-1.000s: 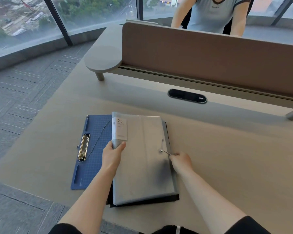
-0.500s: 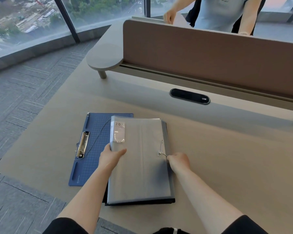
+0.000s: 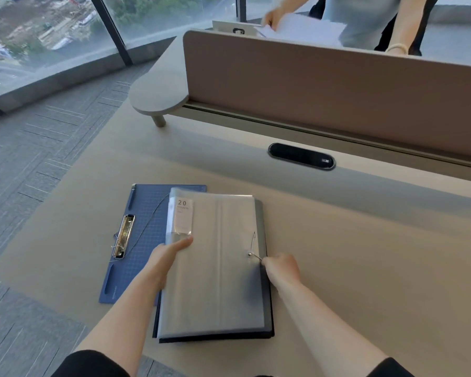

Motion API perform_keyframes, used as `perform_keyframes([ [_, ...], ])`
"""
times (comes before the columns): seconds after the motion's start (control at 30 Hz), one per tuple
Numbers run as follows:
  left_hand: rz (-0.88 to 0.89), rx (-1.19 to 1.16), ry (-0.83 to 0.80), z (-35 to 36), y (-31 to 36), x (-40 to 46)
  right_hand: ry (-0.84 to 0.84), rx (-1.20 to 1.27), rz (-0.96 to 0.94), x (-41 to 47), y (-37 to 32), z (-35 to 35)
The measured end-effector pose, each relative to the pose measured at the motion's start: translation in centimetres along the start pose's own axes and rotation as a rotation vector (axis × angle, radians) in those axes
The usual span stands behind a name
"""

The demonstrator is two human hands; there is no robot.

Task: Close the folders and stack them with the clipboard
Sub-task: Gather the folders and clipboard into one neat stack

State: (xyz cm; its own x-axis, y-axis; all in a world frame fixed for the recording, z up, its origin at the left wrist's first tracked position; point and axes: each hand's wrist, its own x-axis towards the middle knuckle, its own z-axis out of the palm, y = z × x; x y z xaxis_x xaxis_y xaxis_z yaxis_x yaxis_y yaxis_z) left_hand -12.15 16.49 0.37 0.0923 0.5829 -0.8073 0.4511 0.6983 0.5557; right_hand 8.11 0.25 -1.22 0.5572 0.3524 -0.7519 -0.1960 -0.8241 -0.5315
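Nearest the wearer, two forearms reach out over the desk [image 3: 365, 268] edge. The left hand [image 3: 165, 258] grips the left edge of the grey folder [image 3: 215, 268], thumb on the cover and the other fingers hidden below. The right hand [image 3: 282, 269] has its fingers pinched shut on the thin elastic cord [image 3: 257, 257], drawn taut from the small button [image 3: 249, 254] near the folder's right edge.

The grey folder lies closed on top of a black folder [image 3: 267, 308], whose edges show along the right and near sides. Both overlap the right part of the blue clipboard [image 3: 144, 227], which lies flat on the desk with its metal clip [image 3: 123, 235] to the left.

The risk here is in the cord: pulled too hard or at a bad angle, it could slip off the button or drag the slick plastic cover sideways, skewing the stack. The grey folder sits a little off square over the black one, so a careless push could slide it toward the near desk edge.

Farther off, a dark oval cable port [image 3: 301, 156] sits in the desk, well clear. Behind it a brown divider panel [image 3: 324, 83] blocks any reach forward, and beyond that another person handles white papers [image 3: 302, 28]. Windows and grey carpet lie to the left.
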Motion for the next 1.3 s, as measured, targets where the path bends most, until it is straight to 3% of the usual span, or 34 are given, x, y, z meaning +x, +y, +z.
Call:
perform_keyframes([
  [0.4, 0.076, -0.04, 0.003, -2.6, 1.3, -0.4, -0.069, 0.16, -0.036, -0.7, -1.8, 1.3],
  [0.63, 0.1, 0.042, 0.023, -8.0, 5.0, 2.4, -0.078, -0.004, -0.178, -0.5, -5.7, 7.1],
  [1.07, 0.125, 0.292, 0.161, -14.7, 3.4, 12.3, 0.081, -0.126, -0.072, -1.7, -10.9, 14.1],
  [1.3, 0.146, 0.288, 0.12, -14.3, 5.8, 9.1, 0.081, -0.02, -0.008, -1.6, -12.0, 14.6],
])
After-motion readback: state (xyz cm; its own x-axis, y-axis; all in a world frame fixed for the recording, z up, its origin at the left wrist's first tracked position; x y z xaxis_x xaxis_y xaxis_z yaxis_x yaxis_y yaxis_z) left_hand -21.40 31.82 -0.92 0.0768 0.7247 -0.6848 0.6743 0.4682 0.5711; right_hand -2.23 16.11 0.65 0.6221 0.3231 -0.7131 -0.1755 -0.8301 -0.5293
